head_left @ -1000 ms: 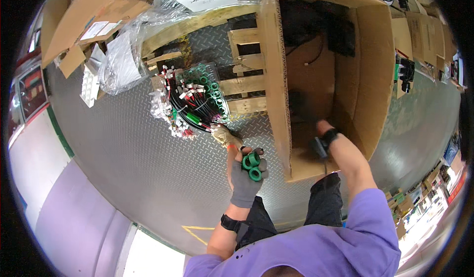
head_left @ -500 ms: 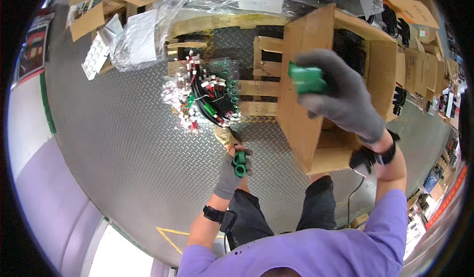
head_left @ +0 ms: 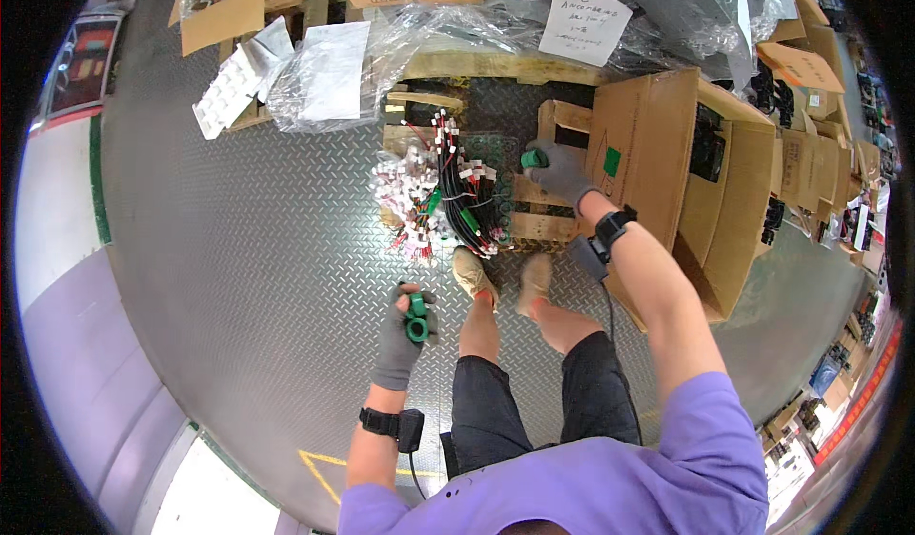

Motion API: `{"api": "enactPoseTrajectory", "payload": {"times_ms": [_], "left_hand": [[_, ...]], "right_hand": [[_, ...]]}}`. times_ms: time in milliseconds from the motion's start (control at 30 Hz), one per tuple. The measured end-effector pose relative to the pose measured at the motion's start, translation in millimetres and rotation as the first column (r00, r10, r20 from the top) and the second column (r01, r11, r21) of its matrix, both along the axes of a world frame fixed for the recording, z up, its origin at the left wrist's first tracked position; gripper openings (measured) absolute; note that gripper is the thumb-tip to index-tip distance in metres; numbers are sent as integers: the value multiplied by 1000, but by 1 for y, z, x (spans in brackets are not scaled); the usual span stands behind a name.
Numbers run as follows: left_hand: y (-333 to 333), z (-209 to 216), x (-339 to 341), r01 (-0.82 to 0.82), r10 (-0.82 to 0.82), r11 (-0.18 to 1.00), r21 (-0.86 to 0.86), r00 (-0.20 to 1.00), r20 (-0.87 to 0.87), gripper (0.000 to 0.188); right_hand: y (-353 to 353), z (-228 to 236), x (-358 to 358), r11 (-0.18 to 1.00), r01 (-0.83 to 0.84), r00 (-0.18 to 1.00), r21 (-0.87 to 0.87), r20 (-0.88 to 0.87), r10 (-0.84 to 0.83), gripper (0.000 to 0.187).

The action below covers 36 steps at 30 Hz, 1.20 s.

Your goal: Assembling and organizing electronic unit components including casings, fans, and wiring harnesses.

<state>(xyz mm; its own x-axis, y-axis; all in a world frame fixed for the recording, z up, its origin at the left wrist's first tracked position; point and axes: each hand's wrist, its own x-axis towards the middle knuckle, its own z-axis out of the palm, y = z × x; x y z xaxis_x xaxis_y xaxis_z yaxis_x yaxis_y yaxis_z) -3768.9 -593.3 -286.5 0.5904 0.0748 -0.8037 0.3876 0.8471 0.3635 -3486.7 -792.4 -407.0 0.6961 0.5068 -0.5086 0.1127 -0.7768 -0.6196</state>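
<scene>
Now, by hand:
Left hand [head_left: 400, 340]: gloved, fingers closed round a green part [head_left: 416, 318] — low, over the steel floor [head_left: 238, 278].
Right hand [head_left: 562, 173]: gloved, reached forward, closed on a second green piece [head_left: 534, 159] — just beside the cable bundle [head_left: 457, 201] on the pallet [head_left: 534, 221].
Right of it: an open carton [head_left: 667, 154].

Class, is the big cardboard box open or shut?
Open: the box's flaps stand spread, and dark items show inside beyond the right hand.
</scene>
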Motion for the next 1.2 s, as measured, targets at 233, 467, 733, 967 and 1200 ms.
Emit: {"api": "enactPoseTrajectory", "payload": {"times_ms": [233, 467, 733, 967, 1200], "left_hand": [[-17, -15, 8, -138, 138, 990, -12, 990, 30, 32], [-10, -62, 44, 85, -87, 996, 19, 990, 116, 39], [125, -118, 99, 385, -492, 770, 509, 866, 91, 31], [136, -164, 155, 515, -633, 548, 660, 771, -76, 20], [57, -163, 218, 602, -860, 360, 713, 511, 2, 18]], "right_hand": [[-3, -62, -32, 968, 20, 995, -250, -92, -44, 55], [11, -94, -1, 997, -48, 995, -60, -85, 43, 44], [13, -165, -4, 996, -88, 990, 5, 113, 87, 49], [27, -185, -8, 968, -244, 956, -54, 153, 250, 52], [16, -195, -10, 964, -262, 950, 48, 189, 249, 54]]}}
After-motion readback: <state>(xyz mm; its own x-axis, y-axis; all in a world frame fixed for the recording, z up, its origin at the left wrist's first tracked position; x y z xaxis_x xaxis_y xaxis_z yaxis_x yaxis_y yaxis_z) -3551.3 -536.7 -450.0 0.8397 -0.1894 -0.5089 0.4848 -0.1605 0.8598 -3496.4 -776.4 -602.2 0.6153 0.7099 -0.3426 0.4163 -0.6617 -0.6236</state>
